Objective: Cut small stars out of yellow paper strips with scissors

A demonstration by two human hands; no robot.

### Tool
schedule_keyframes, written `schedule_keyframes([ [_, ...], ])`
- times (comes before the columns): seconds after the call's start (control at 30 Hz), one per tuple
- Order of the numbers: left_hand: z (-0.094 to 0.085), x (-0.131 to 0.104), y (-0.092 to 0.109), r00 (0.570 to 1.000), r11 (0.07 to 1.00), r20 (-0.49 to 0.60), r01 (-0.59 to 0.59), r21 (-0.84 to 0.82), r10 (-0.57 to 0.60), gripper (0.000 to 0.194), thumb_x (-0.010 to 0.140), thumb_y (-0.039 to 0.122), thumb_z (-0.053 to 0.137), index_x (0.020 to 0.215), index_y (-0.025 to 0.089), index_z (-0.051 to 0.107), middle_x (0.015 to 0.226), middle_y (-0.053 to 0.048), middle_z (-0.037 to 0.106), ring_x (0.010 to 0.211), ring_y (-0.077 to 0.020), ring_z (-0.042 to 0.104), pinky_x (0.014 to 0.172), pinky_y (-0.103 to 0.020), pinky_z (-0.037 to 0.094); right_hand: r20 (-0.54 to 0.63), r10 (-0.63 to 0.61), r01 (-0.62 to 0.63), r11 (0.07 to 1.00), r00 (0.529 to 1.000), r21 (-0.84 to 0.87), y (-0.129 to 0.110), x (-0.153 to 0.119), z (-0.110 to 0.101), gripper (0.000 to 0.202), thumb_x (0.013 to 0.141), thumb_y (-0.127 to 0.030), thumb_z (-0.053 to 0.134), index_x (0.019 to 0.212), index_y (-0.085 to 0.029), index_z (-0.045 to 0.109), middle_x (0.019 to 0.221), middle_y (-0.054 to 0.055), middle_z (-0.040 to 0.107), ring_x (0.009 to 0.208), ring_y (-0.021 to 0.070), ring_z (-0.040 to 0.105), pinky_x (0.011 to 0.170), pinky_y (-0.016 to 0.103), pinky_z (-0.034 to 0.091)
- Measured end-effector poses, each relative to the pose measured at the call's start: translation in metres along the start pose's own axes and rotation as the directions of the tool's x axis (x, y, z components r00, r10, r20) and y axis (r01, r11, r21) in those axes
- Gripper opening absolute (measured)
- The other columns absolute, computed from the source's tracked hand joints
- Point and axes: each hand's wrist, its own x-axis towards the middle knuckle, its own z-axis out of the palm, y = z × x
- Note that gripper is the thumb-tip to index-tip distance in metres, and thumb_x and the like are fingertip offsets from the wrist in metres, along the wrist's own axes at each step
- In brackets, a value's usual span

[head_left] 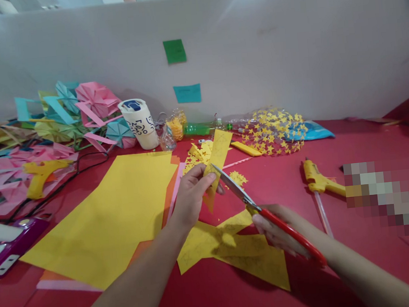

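Observation:
My left hand [193, 190] pinches a yellow paper strip [221, 147] with pencil marks, held above the red table. In my right hand [282, 228] are red-handled scissors [240, 192], their blade tips against the strip beside my left thumb. Below both hands lie more marked yellow paper pieces [251, 260]. Small cut yellow stars [237, 178] rest just beyond the scissors, and yellow scraps with star shapes [194, 158] lie behind my left hand.
Large yellow sheets [130, 204] cover the left-centre. Glue guns lie left [40, 176] and right [315, 176]. Along the wall stand a white cup [140, 123], a green bottle [198, 128] and a star-covered clear bottle [274, 130]. Folded paper ornaments [94, 99] pile up at left.

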Motion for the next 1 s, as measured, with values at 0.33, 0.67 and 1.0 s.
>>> schedule_keyframes([
  [0.33, 0.000, -0.002, 0.002, 0.999, 0.995, -0.044, -0.011, 0.100, 0.016, 0.023, 0.085, 0.025, 0.055, 0.064, 0.016, 0.060, 0.061, 0.002, 0.055, 0.057, -0.0085, 0.049, 0.058, -0.020, 0.042, 0.017, -0.024, 0.023, 0.997, 1.000, 0.079, 0.009, 0.001, 0.002, 0.051, 0.083, -0.068, 0.048, 0.069, -0.019, 0.044, 0.046, -0.010, 0.035, 0.034, 0.0039, 0.031, 0.034, 0.016, 0.026],
  [0.67, -0.002, -0.003, 0.006, 0.997, 0.969, -0.032, -0.062, 0.240, 0.071, 0.026, 0.085, 0.022, 0.050, 0.060, 0.017, 0.059, 0.059, 0.001, 0.055, 0.059, -0.0100, 0.050, 0.058, -0.021, 0.039, 0.034, 0.002, -0.003, 0.999, 0.999, 0.040, 0.007, -0.001, 0.000, 0.058, 0.077, -0.075, 0.046, 0.068, -0.019, 0.044, 0.048, -0.008, 0.038, 0.034, 0.0038, 0.033, 0.033, 0.016, 0.027],
  [1.0, -0.010, 0.000, 0.001, 0.999, 0.993, -0.048, -0.006, 0.115, 0.011, 0.023, 0.078, 0.019, 0.054, 0.055, 0.017, 0.056, 0.051, 0.003, 0.052, 0.050, -0.0085, 0.045, 0.048, -0.021, 0.034, 0.078, 0.004, -0.002, 1.000, 0.997, -0.015, 0.000, -0.002, -0.005, 0.053, 0.082, -0.070, 0.046, 0.069, -0.019, 0.042, 0.054, -0.007, 0.037, 0.042, 0.0046, 0.034, 0.036, 0.016, 0.028],
])
